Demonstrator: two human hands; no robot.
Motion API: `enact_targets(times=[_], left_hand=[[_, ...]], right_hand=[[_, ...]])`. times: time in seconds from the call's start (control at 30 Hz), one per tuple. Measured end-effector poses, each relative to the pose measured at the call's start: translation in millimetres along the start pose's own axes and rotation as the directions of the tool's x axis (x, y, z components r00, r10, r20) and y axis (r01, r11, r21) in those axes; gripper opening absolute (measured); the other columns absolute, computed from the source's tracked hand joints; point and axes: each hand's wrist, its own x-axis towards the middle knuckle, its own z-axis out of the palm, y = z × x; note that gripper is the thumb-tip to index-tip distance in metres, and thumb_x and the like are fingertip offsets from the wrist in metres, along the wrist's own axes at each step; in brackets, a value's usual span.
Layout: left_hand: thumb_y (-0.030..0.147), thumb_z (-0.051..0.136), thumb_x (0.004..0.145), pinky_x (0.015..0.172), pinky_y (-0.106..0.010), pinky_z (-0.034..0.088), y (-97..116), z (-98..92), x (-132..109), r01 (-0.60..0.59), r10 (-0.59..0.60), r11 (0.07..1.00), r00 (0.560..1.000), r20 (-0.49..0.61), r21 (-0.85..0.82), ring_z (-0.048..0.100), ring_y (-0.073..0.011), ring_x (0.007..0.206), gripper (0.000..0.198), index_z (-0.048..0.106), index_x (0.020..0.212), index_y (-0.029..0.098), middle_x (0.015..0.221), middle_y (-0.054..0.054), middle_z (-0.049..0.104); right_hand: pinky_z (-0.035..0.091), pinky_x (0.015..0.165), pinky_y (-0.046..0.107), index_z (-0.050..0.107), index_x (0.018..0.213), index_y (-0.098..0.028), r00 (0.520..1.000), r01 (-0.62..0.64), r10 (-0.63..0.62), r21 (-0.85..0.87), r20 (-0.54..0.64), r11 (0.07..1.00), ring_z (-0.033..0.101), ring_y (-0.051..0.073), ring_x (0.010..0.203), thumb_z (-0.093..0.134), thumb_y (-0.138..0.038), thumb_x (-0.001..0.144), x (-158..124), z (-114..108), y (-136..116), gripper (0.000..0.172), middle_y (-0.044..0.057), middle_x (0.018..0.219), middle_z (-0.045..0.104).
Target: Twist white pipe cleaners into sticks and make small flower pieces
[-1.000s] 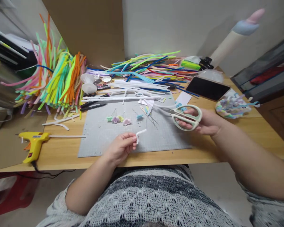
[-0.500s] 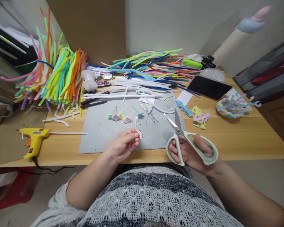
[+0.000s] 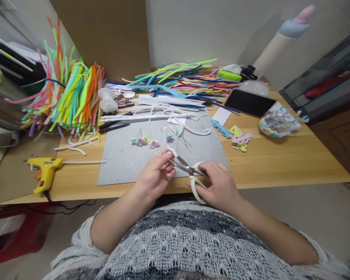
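My left hand point(image 3: 157, 171) pinches a short white pipe cleaner point(image 3: 165, 136) between thumb and fingers, above the front of the grey cutting mat point(image 3: 119, 167). The pipe cleaner is bent, with one part standing up. My right hand point(image 3: 220, 184) grips a pair of scissors point(image 3: 190, 170) by its pale green handles. The parted blades point left and reach the fingers of my left hand, beside the white piece. Whether they touch it I cannot tell. Behind my hands, small pastel flowers point(image 3: 154, 144) on thin wire stems lie on the mat.
A yellow glue gun point(image 3: 46, 171) lies at left, its white stick reaching the mat. Bundled coloured pipe cleaners point(image 3: 76, 97) stand at back left, with more loose ones point(image 3: 175, 79) along the wall. At right are a phone point(image 3: 250, 102), pastel zigzag pieces point(image 3: 241, 138) and a multicoloured fuzzy bundle point(image 3: 275, 124).
My right hand has brought the scissors leftward and turned them, so the blades now meet the fingers of my left hand. My left hand keeps its pinch. The whole view has shifted slightly.
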Motion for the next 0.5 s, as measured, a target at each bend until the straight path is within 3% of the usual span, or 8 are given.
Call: enact_targets(times=[0.27,0.5], left_hand=[[0.017,0.069,0.068,0.038,-0.012,0.029,-2,-0.8,-1,-0.145,0.143,0.989,0.987,-0.075,-0.012,0.034,0.0000,0.044,0.015,0.055,0.072,0.014,0.062,0.006,0.046],[0.016,0.066,0.067,0.038,-0.015,0.024,-14,1.8,-3,-0.158,0.176,0.971,0.980,-0.090,0.179,0.032,-0.0021,0.043,0.015,0.051,0.067,0.014,0.053,0.007,0.038]], right_hand=[[0.030,0.065,0.030,0.050,0.082,-0.019,1.000,-0.012,0.013,-0.060,0.010,0.998,0.048,0.018,0.068,0.056,-0.037,0.077,-5,5,-2,0.020,0.003,0.075,0.058],[0.030,0.068,0.030,0.052,0.086,-0.019,0.999,-0.050,0.050,-0.072,-0.005,0.996,0.051,0.018,0.071,0.053,-0.039,0.079,-3,11,-5,0.022,0.004,0.077,0.061]])
